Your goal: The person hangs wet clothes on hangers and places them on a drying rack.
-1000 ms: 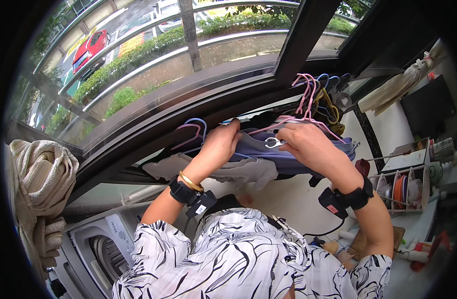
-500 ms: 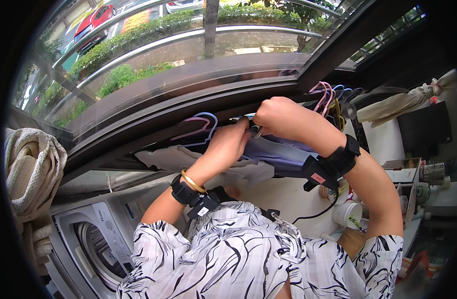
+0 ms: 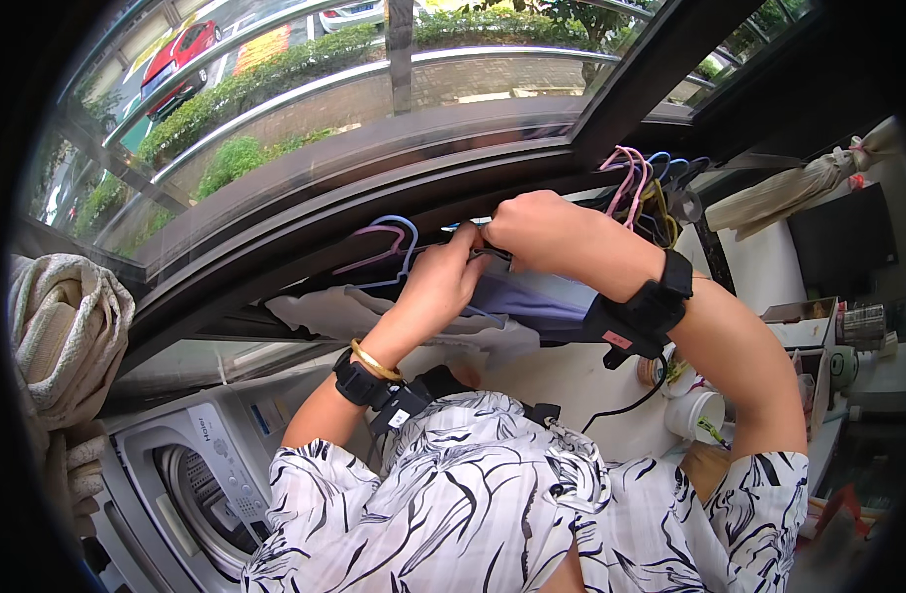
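Observation:
My left hand (image 3: 439, 285) is raised at the window, its fingers closed together beside my right hand. The right hand (image 3: 532, 225) is curled into a fist-like grip and touches the left fingertips. Whatever they pinch is mostly hidden behind the fingers; a small dark edge shows between them. Under both hands hangs a purple-blue garment (image 3: 532, 308), partly covered by my right forearm. A grey cloth (image 3: 493, 341) hangs beside it, lower and to the left. A blue hanger (image 3: 411, 247) and a pink hanger (image 3: 359, 259) are just left of my left hand.
More pink hangers (image 3: 626, 188) and dark ones hang to the right. The dark window frame (image 3: 315, 212) runs behind the hands. A washing machine (image 3: 231, 465) with an open top stands lower left, near a bundled beige curtain (image 3: 63, 326). A white tub (image 3: 692, 413) is at right.
Both hands have shifted slightly left in the picture, and the view has shifted a little too. My hands stay together, and the small shiny piece between them is now less visible.

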